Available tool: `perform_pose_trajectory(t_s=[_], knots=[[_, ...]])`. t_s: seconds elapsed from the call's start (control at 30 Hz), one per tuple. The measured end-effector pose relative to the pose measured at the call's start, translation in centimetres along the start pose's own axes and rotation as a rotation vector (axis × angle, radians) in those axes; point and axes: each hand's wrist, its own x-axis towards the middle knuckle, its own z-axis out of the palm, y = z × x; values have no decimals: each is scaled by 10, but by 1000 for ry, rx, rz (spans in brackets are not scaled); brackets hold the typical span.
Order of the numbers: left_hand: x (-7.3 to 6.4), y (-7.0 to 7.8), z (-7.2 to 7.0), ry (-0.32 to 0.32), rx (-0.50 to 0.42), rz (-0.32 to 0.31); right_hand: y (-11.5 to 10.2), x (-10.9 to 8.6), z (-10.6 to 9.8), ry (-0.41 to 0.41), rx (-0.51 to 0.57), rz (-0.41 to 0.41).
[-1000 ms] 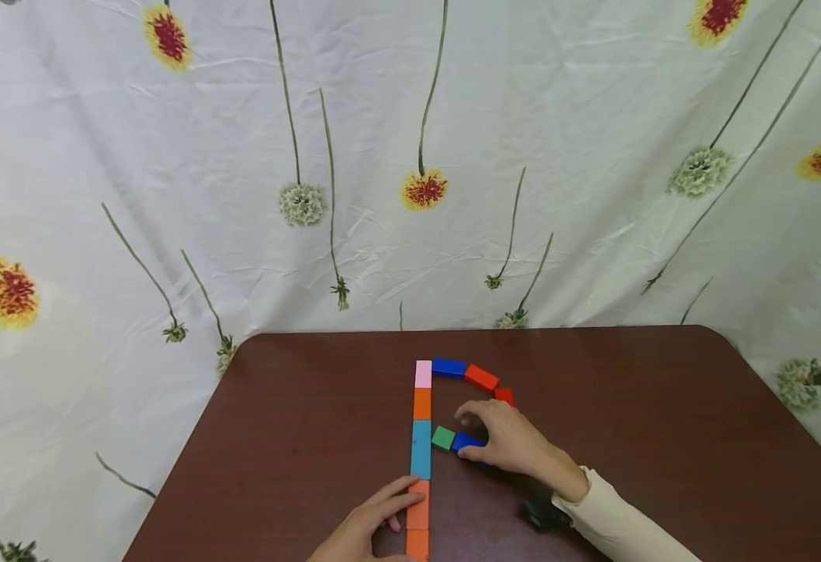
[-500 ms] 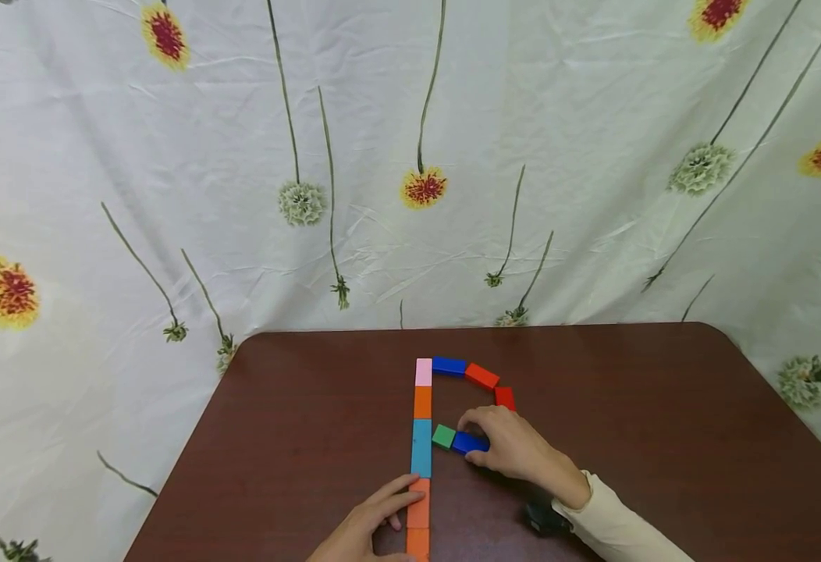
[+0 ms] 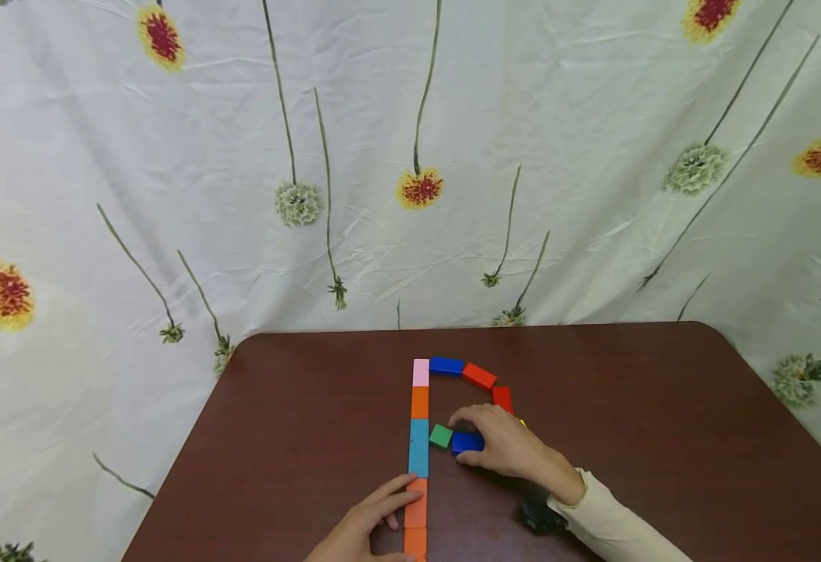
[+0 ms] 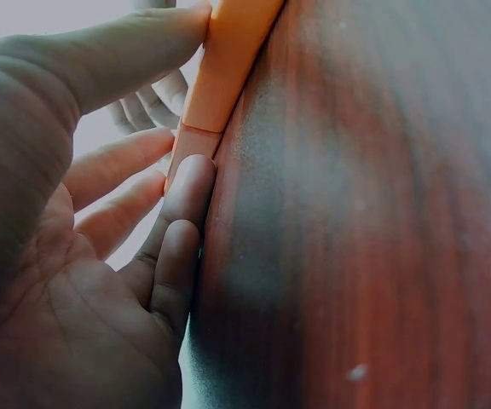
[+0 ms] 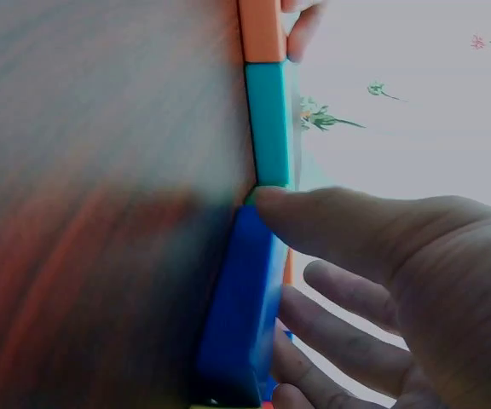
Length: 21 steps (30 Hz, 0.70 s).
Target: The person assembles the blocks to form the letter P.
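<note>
Flat coloured blocks form a straight column with a curved row to its right. My left hand (image 3: 357, 532) lies beside the column in the head view, index and middle fingers stretched onto an orange block (image 3: 415, 506). Its thumb touches the lower orange block (image 4: 224, 81) in the left wrist view. My right hand (image 3: 507, 443) is curled round a blue block (image 5: 239, 307), thumb along the near side and fingers on the far side. A green block (image 3: 441, 436) lies between that blue block and the light-blue block (image 3: 418, 449) of the column.
A pink block (image 3: 421, 373) tops the column, above another orange block (image 3: 420, 403). From it curve a second blue block (image 3: 446, 366) and two red blocks, one here (image 3: 479, 376). Some yellow shows behind my right hand. Flower-printed cloth (image 3: 368, 140) hangs behind the brown table (image 3: 298, 421).
The blue block at my right hand has turned to lie more level. My right hand has shifted slightly left along it, uncovering a bit of yellow. My left hand stays put.
</note>
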Motion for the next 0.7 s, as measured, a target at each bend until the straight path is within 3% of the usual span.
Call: perform_pose_trajectory(t_s=[0.37, 0.7], knots=[[1, -1, 1, 9, 4, 32, -1, 0, 3, 18, 12, -17], [1, -4, 2, 34, 26, 89, 19, -13, -35, -39, 56, -49]])
